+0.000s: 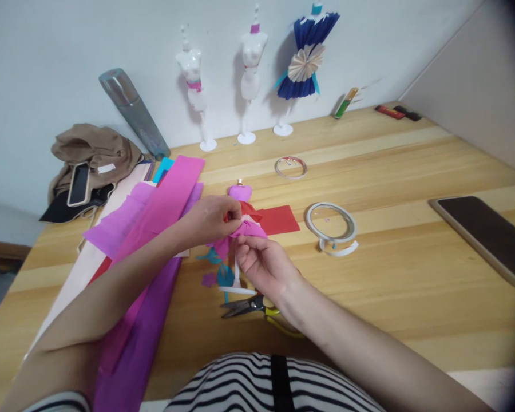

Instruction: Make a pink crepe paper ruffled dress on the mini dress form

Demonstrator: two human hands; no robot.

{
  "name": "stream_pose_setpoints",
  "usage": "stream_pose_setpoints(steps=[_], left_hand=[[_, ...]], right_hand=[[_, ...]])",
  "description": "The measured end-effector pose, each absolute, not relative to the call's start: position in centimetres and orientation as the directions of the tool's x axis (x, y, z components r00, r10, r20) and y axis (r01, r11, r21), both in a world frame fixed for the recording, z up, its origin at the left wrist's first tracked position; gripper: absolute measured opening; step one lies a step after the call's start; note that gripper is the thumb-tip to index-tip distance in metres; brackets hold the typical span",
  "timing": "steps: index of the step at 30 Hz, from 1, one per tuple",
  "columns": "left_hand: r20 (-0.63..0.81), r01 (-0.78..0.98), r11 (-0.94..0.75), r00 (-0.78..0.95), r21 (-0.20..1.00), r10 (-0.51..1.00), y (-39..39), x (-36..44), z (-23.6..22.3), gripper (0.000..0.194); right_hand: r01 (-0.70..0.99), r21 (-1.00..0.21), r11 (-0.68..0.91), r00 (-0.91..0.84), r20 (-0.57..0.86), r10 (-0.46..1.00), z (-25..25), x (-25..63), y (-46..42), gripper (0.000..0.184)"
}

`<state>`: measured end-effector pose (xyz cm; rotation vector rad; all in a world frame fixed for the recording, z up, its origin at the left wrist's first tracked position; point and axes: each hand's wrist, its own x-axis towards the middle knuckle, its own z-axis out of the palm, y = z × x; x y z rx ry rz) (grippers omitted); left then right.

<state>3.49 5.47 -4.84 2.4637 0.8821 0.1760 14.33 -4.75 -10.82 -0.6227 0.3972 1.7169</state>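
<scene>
A small white doll mannequin (239, 193) lies on the wooden table (412, 274), dressed in pink and red crepe paper. My left hand (210, 218) is closed on the paper at its waist, fingers pinching the red and pink folds. My right hand (264, 266) is closed below it, pinching the pink paper skirt (251, 230) near the mannequin's stand pole. A red paper sheet (281, 220) lies just right of the doll. Scissors (246, 306) with yellow handles lie under my right wrist. Small teal and purple paper scraps (223, 274) sit beside the stand base.
Pink, magenta and purple crepe sheets (154, 229) spread on the left. Two tape rolls (331, 223) lie to the right; a dark phone (484, 234) at far right. Three mannequins (251, 63) stand along the wall, one in a blue paper dress. A metal flask (133, 111) and tan bag (94, 151) sit back left.
</scene>
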Motion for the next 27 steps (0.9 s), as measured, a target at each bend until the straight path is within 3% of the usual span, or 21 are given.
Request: stream_pose_setpoints(steps=[5,11,14,18,20,24,27], left_hand=[[-0.073,0.602,-0.62,0.744,0.503,0.664,4.4,2.9,-3.4,0.014],[-0.105,0.667,-0.566,0.687,0.484,0.719,3.5,1.1,-3.3,0.044],[-0.18,0.717,-0.543,0.661,0.437,0.728,2.9,0.6,-3.7,0.034],[-0.147,0.715,-0.538,0.652,0.446,0.744,1.5,0.8,-4.5,0.013],[-0.124,0.692,-0.512,0.647,0.508,0.752,0.7,1.0,-5.1,0.016],[-0.132,0.557,-0.325,0.628,0.765,0.767,-0.1,0.8,-6.1,0.017],[-0.101,0.51,-0.223,0.532,0.83,0.841,0.3,0.2,-6.4,0.016]], right_hand=[[-0.974,-0.047,-0.223,-0.146,-0.624,0.768,-10.4,14.5,-5.1,0.02],[-0.967,-0.078,-0.244,-0.155,-0.577,0.802,-10.6,15.0,-5.5,0.015],[-0.962,-0.102,-0.253,-0.141,-0.608,0.781,-10.3,15.0,-5.6,0.015],[-0.955,-0.144,-0.261,-0.106,-0.655,0.748,-9.6,14.8,-5.5,0.012],[-0.951,-0.175,-0.255,-0.086,-0.642,0.762,-9.6,14.8,-5.5,0.009],[-0.941,-0.222,-0.255,-0.092,-0.556,0.826,-10.4,15.2,-5.7,0.009],[-0.932,-0.236,-0.274,-0.117,-0.52,0.846,-10.9,15.4,-5.8,0.013]])
